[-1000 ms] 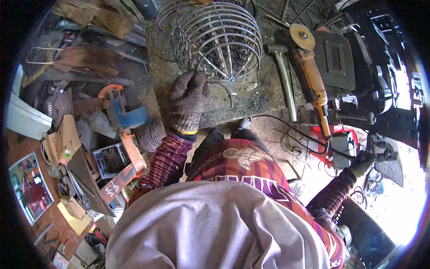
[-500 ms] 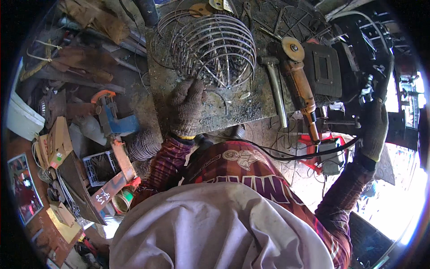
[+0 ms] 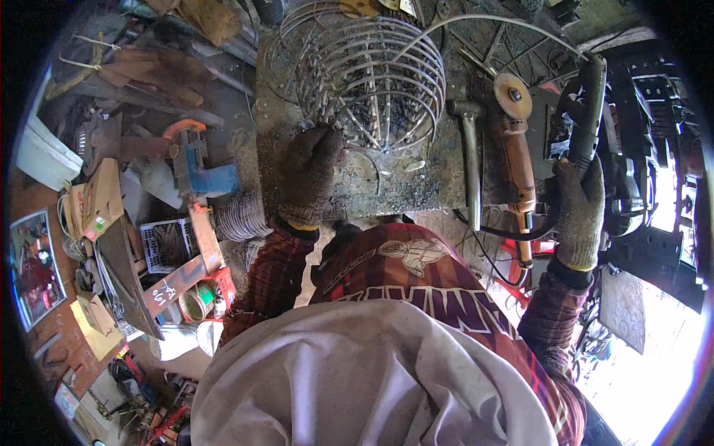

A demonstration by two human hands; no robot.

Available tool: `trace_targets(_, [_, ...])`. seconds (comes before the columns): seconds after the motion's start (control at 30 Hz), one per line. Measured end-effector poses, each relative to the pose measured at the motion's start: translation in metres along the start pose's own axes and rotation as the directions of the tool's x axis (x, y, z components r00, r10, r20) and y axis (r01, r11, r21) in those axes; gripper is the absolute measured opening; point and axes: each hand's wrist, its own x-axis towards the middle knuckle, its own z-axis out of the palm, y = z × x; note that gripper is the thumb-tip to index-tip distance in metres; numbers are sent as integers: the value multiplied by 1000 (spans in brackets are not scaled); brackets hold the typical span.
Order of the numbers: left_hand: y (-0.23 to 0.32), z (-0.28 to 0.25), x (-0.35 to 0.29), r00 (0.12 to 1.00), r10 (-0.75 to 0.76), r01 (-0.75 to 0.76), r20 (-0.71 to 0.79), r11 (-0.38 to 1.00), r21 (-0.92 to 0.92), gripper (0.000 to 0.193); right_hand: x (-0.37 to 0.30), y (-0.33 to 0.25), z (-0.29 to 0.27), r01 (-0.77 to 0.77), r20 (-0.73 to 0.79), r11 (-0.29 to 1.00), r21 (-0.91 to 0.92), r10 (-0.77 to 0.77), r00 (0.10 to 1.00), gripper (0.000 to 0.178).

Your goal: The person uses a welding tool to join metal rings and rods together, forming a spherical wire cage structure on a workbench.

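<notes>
A round cage of bent metal rods (image 3: 379, 76) rests on the dark workbench (image 3: 424, 186). My left hand (image 3: 311, 175), in a knitted glove, is closed at the cage's near left side; its fingertips appear wrapped on the rods, partly hidden. My gloved right hand (image 3: 580, 212) grips a black welding electrode holder (image 3: 590, 100) by its handle. From the holder's top a long thin welding rod (image 3: 506, 20) arcs left, its tip over the cage's upper right. A dark cable (image 3: 513, 235) hangs below this hand.
Between cage and right hand lie a hammer (image 3: 471, 163) and an orange angle grinder (image 3: 518, 160). A blue clamp-like tool (image 3: 208, 178) sits left of the bench. Further left are a plastic crate (image 3: 165, 245) and a bucket (image 3: 197, 303). Dark machinery (image 3: 654, 149) stands at right.
My right hand has moved left and up with the electrode holder, swinging the rod across over the cage. My left hand stays at the cage. The whole view has shifted slightly.
</notes>
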Motion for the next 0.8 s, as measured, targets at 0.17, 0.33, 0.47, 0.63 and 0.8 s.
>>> trace_targets(0.17, [-3,12,4,983,94,-93,-160,996,12,23,-7,7,9,35,-38,996,-79,-38,999,32])
trace_targets(0.33, [-1,7,3,993,-116,120,37,987,-110,23,-9,16,15,49,-55,995,-84,-53,997,33])
trace_targets(0.47, [-5,7,3,1000,26,-26,7,999,21,27,-11,10,19,22,-53,999,-49,-25,998,35])
trace_targets(0.63, [-1,8,5,987,64,-62,-146,998,17,22,-9,11,14,-28,-56,998,-65,24,998,37])
trace_targets(0.8, [-2,7,3,996,-67,58,-53,985,-166,24,-9,14,15,-22,-54,998,-66,18,998,37])
